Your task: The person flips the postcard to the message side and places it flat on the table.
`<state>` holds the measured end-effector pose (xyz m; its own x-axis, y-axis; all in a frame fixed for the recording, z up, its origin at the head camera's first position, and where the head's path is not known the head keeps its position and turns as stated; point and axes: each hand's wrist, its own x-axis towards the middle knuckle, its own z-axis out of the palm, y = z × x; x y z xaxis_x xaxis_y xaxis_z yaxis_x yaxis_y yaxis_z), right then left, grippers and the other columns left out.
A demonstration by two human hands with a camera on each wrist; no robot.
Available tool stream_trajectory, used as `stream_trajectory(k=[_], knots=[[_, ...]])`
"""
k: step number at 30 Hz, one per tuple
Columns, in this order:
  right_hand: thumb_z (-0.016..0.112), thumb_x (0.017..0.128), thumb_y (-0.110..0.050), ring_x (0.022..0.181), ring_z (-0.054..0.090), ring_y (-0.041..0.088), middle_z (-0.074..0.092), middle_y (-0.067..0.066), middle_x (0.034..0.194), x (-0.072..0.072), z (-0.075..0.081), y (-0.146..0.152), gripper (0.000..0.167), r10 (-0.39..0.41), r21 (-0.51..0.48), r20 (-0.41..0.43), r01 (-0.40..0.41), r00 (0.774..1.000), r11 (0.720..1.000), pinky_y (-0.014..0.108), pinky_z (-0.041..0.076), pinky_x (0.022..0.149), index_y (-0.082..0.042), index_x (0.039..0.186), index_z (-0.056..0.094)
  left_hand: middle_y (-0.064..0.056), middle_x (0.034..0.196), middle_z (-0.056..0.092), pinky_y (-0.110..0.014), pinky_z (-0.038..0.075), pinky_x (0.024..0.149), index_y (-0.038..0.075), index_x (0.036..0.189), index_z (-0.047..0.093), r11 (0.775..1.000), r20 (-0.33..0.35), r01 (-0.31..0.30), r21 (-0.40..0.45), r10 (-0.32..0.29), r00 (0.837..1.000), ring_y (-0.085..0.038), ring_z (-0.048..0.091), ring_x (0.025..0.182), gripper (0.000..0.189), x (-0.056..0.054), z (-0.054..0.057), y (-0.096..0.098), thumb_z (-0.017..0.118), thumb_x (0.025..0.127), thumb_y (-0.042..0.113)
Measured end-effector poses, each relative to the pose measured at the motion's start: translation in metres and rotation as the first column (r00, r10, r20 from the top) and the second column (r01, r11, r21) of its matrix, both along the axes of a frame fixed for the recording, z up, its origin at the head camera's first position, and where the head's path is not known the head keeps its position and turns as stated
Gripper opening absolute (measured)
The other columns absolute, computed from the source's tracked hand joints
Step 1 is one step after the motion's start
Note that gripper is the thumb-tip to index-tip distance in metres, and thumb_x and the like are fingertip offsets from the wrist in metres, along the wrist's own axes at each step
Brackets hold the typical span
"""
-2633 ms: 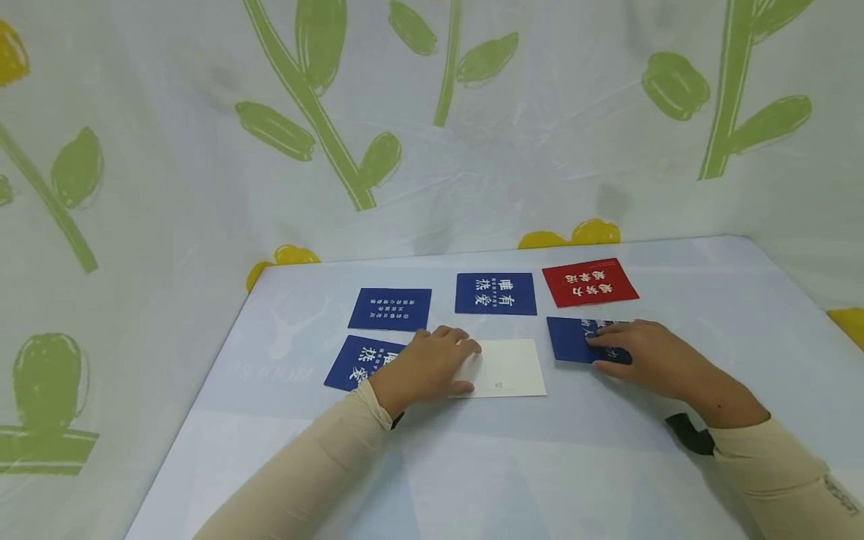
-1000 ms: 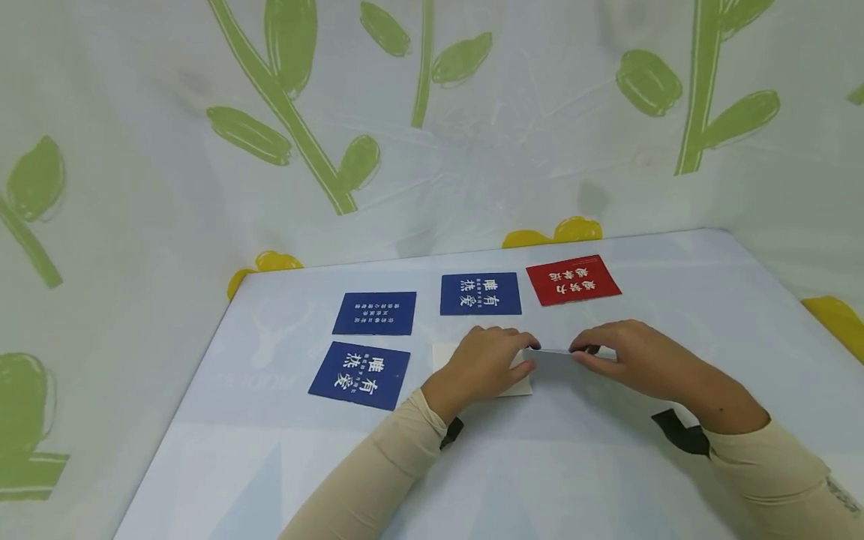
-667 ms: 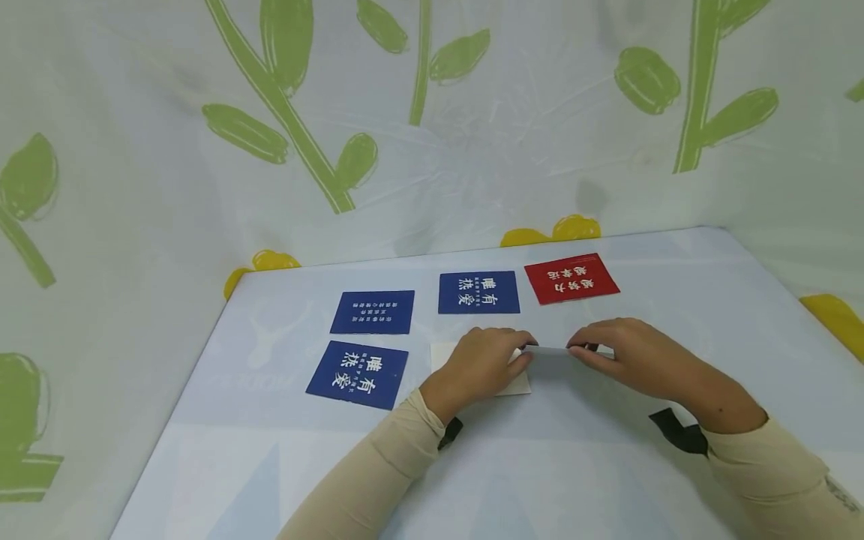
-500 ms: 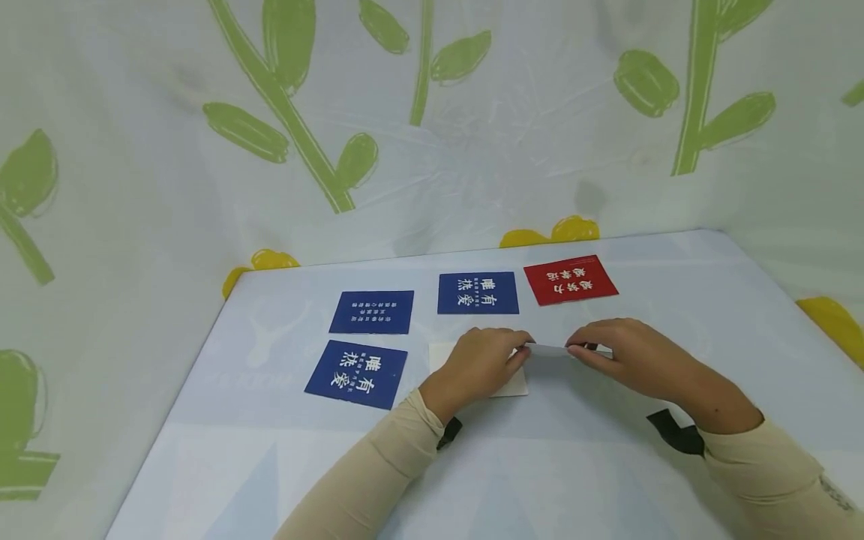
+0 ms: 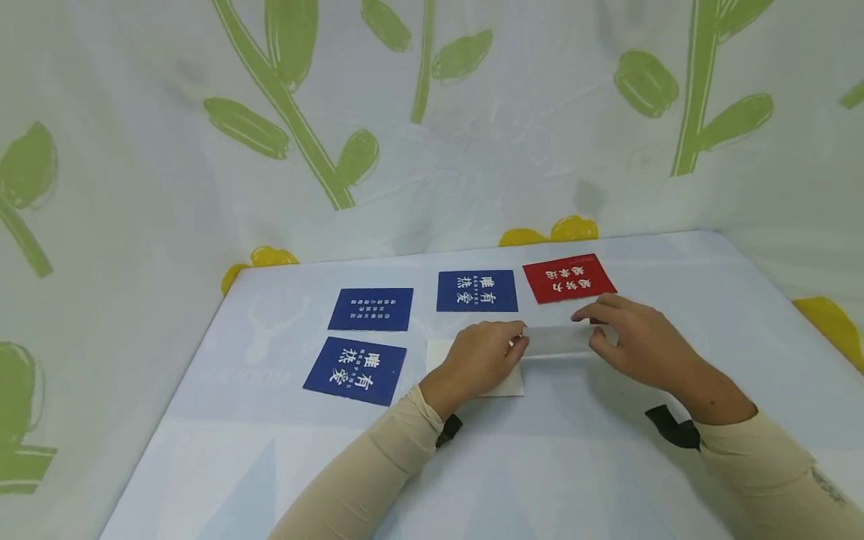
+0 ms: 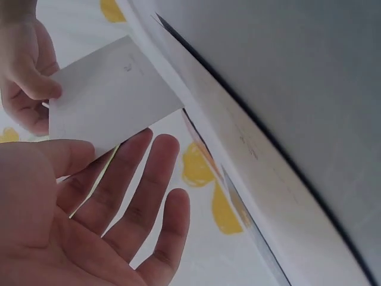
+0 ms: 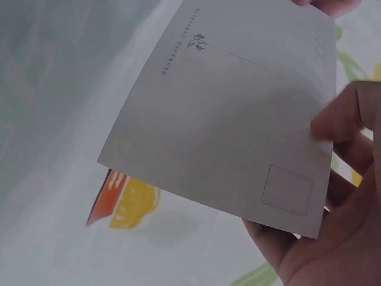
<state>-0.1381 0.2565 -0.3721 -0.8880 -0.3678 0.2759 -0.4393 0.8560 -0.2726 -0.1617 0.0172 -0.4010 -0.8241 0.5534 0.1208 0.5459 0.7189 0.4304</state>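
A postcard [image 5: 556, 341] is held up off the table between both hands, its white printed back [image 7: 226, 119] facing the person. At its left end, my left hand [image 5: 479, 356] pinches it with the thumb in front and fingers behind. My right hand [image 5: 641, 345] is at the right end. Its thumb overlaps the card's edge and its fingers lie behind, though thumb and index finger are spread in the head view. Below my left hand lies a white-backed card [image 5: 506, 382], partly covered by that hand.
Two blue cards with white writing [image 5: 355, 371] [image 5: 371, 309] lie at the left of the white table [image 5: 540, 465]. Another blue card [image 5: 477, 291] and a red card [image 5: 569, 278] lie farther back. A patterned cloth [image 5: 513, 150] hangs behind the table.
My left hand has moved right, off the white-backed card, to the postcard, which has been lifted from the table. Just now it tilts to show more of its back, and my right fingers spread.
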Motion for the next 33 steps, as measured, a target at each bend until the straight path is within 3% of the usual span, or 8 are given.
stream_trajectory(k=[7,15,25,29,33], knots=[[0.071,0.082,0.001,0.081,0.060,0.019,0.071,0.009,0.100,0.000,-0.004,-0.001,0.025,-0.052,-0.092,-0.085,0.044,0.995,0.995,0.029,0.054,0.065,-0.009,0.105,0.073,0.005,0.097,0.077,-0.015,0.052,0.071,0.016,0.112,0.070,0.999,0.094,-0.021,0.046,0.016,0.995,-0.006,0.069,0.087,0.020,0.002,-0.002,-0.001,0.058,0.102,0.028],[0.071,0.081,0.005,0.086,0.064,0.025,0.070,0.013,0.103,-0.002,-0.010,-0.002,0.024,-0.069,-0.146,-0.146,0.048,0.987,0.988,0.045,0.061,0.071,-0.005,0.103,0.071,0.002,0.098,0.077,-0.015,0.052,0.067,0.015,0.122,0.067,0.996,0.088,-0.062,0.062,0.057,0.995,-0.007,0.070,0.084,0.026,0.002,0.001,0.002,0.061,0.100,0.028],[0.069,0.083,0.004,0.095,0.063,0.032,0.066,0.017,0.110,-0.004,-0.018,-0.006,0.027,-0.084,-0.186,-0.070,0.069,0.994,0.980,0.052,0.060,0.077,-0.003,0.108,0.069,0.004,0.089,0.072,-0.015,0.046,0.055,0.025,0.145,0.047,0.988,0.139,-0.094,0.126,0.076,0.987,-0.003,0.057,0.062,0.054,0.004,0.001,0.003,0.069,0.096,0.023],[0.069,0.083,0.005,0.096,0.063,0.034,0.065,0.019,0.109,-0.007,-0.019,-0.005,0.027,-0.091,-0.184,-0.070,0.077,0.993,0.980,0.054,0.059,0.079,-0.002,0.109,0.068,0.007,0.087,0.068,-0.014,0.047,0.055,0.028,0.149,0.039,0.985,0.126,-0.105,0.139,0.088,0.988,-0.001,0.057,0.063,0.065,0.004,0.001,0.004,0.072,0.093,0.022],[0.068,0.084,0.003,0.103,0.061,0.037,0.062,0.021,0.115,-0.008,-0.018,-0.004,0.030,-0.104,-0.175,-0.001,0.102,0.995,0.979,0.056,0.058,0.083,-0.002,0.114,0.066,0.008,0.086,0.066,-0.014,0.047,0.055,0.029,0.150,0.035,0.983,0.146,-0.115,0.142,0.095,0.985,-0.001,0.058,0.066,0.071,0.005,0.001,0.006,0.074,0.091,0.022]])
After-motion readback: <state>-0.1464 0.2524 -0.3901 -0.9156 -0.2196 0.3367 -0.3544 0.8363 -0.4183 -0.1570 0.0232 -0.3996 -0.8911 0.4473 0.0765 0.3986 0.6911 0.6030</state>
